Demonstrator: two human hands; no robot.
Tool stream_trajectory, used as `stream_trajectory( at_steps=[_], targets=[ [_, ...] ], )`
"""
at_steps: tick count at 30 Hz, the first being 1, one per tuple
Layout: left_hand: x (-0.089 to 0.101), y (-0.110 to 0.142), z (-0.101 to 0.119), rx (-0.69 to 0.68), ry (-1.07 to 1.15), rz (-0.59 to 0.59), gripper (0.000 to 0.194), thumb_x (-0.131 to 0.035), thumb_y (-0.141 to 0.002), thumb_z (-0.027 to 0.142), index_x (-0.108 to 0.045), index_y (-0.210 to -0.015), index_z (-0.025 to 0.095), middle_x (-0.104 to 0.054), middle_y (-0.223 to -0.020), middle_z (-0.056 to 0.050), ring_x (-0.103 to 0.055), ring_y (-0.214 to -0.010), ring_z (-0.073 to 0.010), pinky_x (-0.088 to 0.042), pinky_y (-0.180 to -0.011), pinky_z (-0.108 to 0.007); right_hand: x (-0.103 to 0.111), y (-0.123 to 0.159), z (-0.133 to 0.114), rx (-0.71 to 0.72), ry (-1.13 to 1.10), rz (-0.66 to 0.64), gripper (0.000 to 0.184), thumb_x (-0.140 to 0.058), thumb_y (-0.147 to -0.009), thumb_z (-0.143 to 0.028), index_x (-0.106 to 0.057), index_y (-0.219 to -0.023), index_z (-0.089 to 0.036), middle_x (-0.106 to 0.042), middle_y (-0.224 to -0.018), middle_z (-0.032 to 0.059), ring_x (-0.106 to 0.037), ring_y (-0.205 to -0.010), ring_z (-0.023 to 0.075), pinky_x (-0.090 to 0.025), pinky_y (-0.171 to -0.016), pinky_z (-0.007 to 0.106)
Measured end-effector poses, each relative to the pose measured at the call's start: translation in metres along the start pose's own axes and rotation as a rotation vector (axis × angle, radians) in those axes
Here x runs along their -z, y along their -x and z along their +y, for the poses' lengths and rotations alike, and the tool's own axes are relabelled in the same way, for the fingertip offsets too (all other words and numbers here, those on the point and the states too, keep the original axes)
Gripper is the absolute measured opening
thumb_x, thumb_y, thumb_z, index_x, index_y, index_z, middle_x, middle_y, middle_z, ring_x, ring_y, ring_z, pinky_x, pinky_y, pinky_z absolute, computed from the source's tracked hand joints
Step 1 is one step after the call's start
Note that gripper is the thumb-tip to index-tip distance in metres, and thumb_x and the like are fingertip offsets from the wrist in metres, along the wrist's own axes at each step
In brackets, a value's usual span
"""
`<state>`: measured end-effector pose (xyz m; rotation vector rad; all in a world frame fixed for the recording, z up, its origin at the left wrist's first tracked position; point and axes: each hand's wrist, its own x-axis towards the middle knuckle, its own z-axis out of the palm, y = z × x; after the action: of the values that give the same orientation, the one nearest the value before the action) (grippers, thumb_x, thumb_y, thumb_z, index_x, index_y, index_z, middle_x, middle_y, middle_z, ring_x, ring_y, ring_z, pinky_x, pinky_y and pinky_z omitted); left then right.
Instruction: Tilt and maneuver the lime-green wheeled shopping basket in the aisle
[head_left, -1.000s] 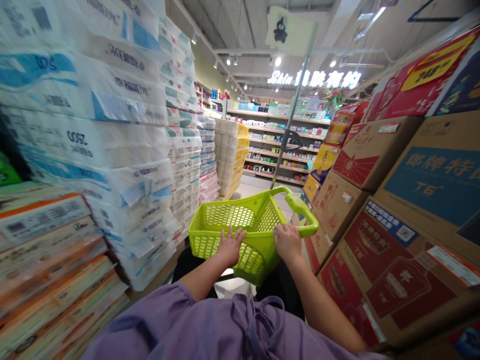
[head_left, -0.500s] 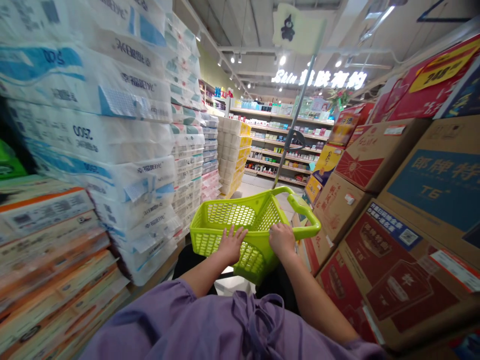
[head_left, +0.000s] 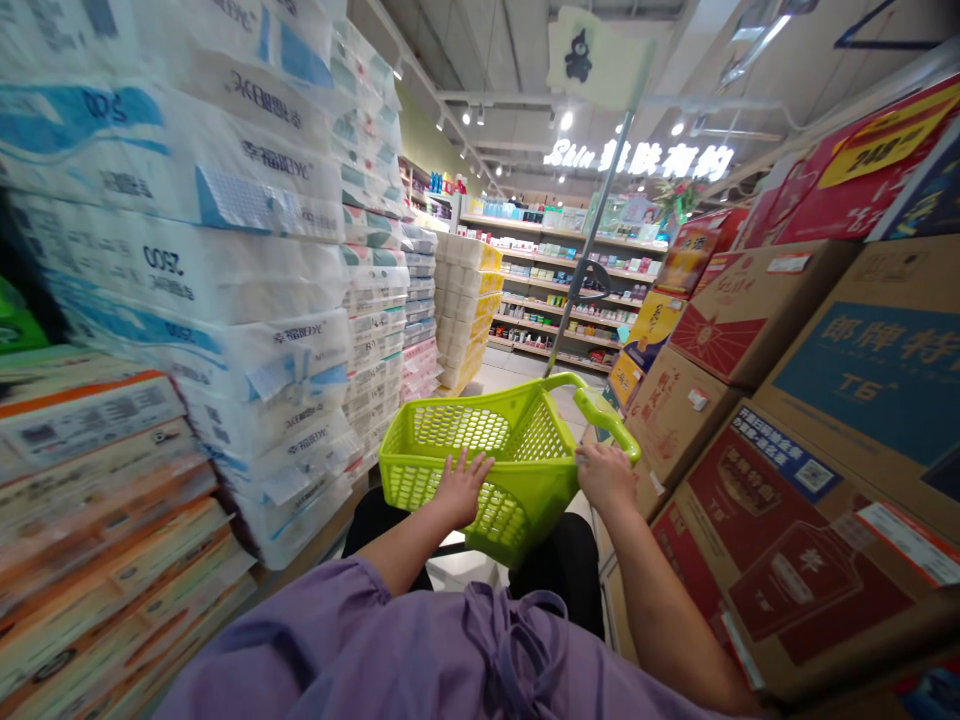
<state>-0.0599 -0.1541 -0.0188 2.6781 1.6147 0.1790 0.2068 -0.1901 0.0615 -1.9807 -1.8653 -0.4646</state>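
A bright green plastic shopping basket (head_left: 480, 425) with perforated walls sits in front of me above my legs, its handle end to the right. My left hand (head_left: 463, 488) lies on the near wall with fingers spread over the rim. At the basket's right end, my right hand (head_left: 607, 476) is closed around the near side where the rim meets the handle (head_left: 613, 424). The fingertips of that hand are partly hidden. Inside the basket, the part I can see holds nothing.
Tall stacks of wrapped tissue packs (head_left: 262, 280) line the left side. Cardboard cartons (head_left: 810, 480) are piled close on the right. A thin pole with a pale bear flag (head_left: 596, 70) rises behind the basket. Stocked shelves (head_left: 555, 285) stand at the back.
My right hand has shifted rightward along the basket's near edge toward the handle. The left hand and the basket have hardly moved.
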Motion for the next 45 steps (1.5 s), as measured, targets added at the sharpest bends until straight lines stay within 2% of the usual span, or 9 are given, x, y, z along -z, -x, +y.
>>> stream_trajectory(
  at_steps=[3, 8, 16, 21, 23, 27, 31, 38, 45],
  targets=[
    [-0.003, -0.003, 0.001, -0.004, -0.023, -0.002, 0.093, -0.052, -0.071, 0.011, -0.010, -0.152, 0.028, -0.014, -0.160, -0.003, -0.003, -0.145, -0.0375, -0.009, -0.114, -0.063, 0.008, -0.003, 0.022, -0.052, 0.029, 0.008, 0.024, -0.052, -0.083, -0.019, -0.071, -0.097, -0.024, -0.067, -0.102, 0.0052, -0.055, -0.100, 0.0206, -0.031, -0.089, 0.033],
    [-0.002, -0.008, -0.005, -0.002, -0.088, -0.009, 0.101, -0.054, -0.067, 0.009, -0.005, -0.152, 0.028, -0.005, -0.161, -0.001, -0.002, -0.146, -0.0371, -0.007, -0.115, -0.060, 0.005, -0.002, 0.015, -0.032, 0.063, -0.005, 0.021, -0.052, -0.084, -0.020, -0.070, -0.093, -0.021, -0.066, -0.097, 0.0068, -0.054, -0.093, 0.0203, -0.032, -0.083, 0.031],
    [0.013, -0.020, -0.013, 0.118, -0.088, -0.039, 0.091, -0.050, -0.074, 0.010, -0.006, -0.153, 0.020, -0.011, -0.160, -0.007, -0.011, -0.146, -0.0332, -0.009, -0.117, -0.055, 0.005, 0.017, -0.037, 0.013, 0.071, 0.088, 0.016, -0.053, -0.085, -0.020, -0.068, -0.087, -0.018, -0.066, -0.091, 0.0088, -0.055, -0.092, 0.0230, -0.030, -0.083, 0.033],
    [0.029, -0.022, 0.023, -0.132, 0.091, 0.078, 0.086, -0.050, -0.078, 0.015, -0.007, -0.153, 0.024, -0.012, -0.160, -0.004, -0.015, -0.145, -0.0331, -0.021, -0.116, -0.049, 0.021, 0.020, -0.070, 0.165, 0.031, 0.018, 0.022, -0.049, -0.086, -0.018, -0.067, -0.098, -0.019, -0.067, -0.095, 0.0085, -0.057, -0.092, 0.0219, -0.031, -0.082, 0.033],
    [0.035, -0.020, 0.038, -0.214, 0.132, 0.111, 0.085, -0.051, -0.078, 0.014, -0.011, -0.151, 0.029, -0.015, -0.160, -0.001, -0.017, -0.144, -0.0325, -0.021, -0.116, -0.050, 0.031, 0.020, -0.066, 0.196, 0.034, -0.044, 0.025, -0.048, -0.087, -0.019, -0.067, -0.103, -0.020, -0.068, -0.096, 0.0081, -0.058, -0.091, 0.0212, -0.031, -0.083, 0.032],
    [0.041, -0.016, 0.054, -0.265, 0.190, 0.113, 0.081, -0.052, -0.076, 0.013, -0.020, -0.149, 0.027, -0.026, -0.157, -0.003, -0.019, -0.143, -0.0317, -0.020, -0.116, -0.051, 0.043, 0.023, -0.037, 0.180, 0.034, -0.083, 0.026, -0.051, -0.084, -0.018, -0.068, -0.104, -0.022, -0.069, -0.099, 0.0069, -0.059, -0.094, 0.0207, -0.031, -0.085, 0.032],
    [0.036, -0.012, 0.062, -0.281, 0.148, 0.092, 0.088, -0.055, -0.074, 0.017, -0.012, -0.151, 0.023, -0.018, -0.159, -0.006, -0.012, -0.144, -0.0353, -0.016, -0.116, -0.055, 0.038, 0.027, -0.019, 0.136, -0.013, -0.049, 0.028, -0.051, -0.082, -0.016, -0.068, -0.103, -0.023, -0.069, -0.101, 0.0047, -0.059, -0.092, 0.0195, -0.032, -0.080, 0.029],
    [0.028, -0.011, 0.074, -0.275, 0.081, 0.095, 0.101, -0.059, -0.069, 0.021, 0.000, -0.152, 0.018, -0.001, -0.161, -0.011, -0.001, -0.144, -0.0407, -0.010, -0.115, -0.060, 0.029, 0.026, -0.026, 0.067, 0.014, 0.006, 0.020, -0.052, -0.083, -0.018, -0.069, -0.093, -0.020, -0.067, -0.091, 0.0070, -0.058, -0.087, 0.0205, -0.032, -0.076, 0.031],
    [0.032, -0.026, 0.054, -0.265, 0.048, 0.065, 0.103, -0.061, -0.068, 0.018, 0.000, -0.152, 0.021, -0.001, -0.161, -0.008, 0.004, -0.145, -0.0380, -0.014, -0.116, -0.055, 0.029, 0.021, -0.048, 0.050, 0.052, 0.005, 0.018, -0.049, -0.087, -0.020, -0.067, -0.089, -0.017, -0.066, -0.089, 0.0100, -0.058, -0.089, 0.0232, -0.032, -0.077, 0.033]
  ],
)
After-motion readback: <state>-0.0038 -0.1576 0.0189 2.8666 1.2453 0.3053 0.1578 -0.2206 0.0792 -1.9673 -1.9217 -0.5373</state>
